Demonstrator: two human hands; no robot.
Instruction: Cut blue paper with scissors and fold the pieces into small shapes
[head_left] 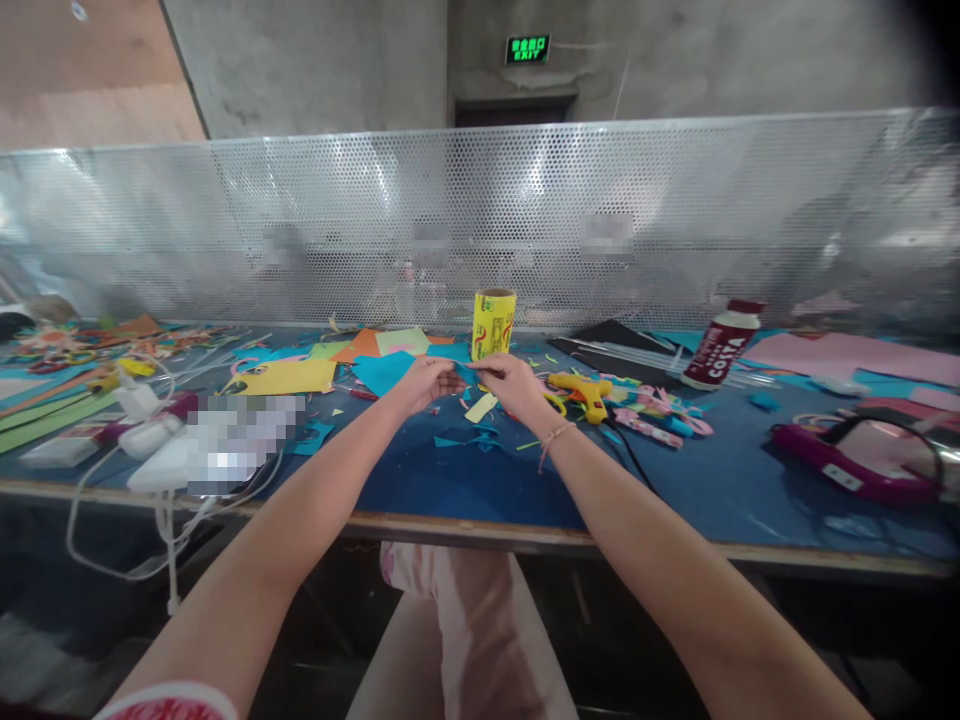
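Between my two hands, over the middle of the blue tabletop, a small piece of blue paper is pinched. My left hand has its thumb and forefinger closed at the paper's left side, the other fingers curled below. From the right, my right hand grips it with thumb and forefinger together. Just behind the hands stands a yellow cardboard tube with printed labels. Small blue scraps and a pale yellow scrap lie below the hands. A yellow glue gun rests right of my right hand.
Coloured paper sheets lie to the left, near a white power strip with cables. At the right are a dark red Costa bottle, tilted in view, and a purple object. A perforated metal screen closes the table's back.
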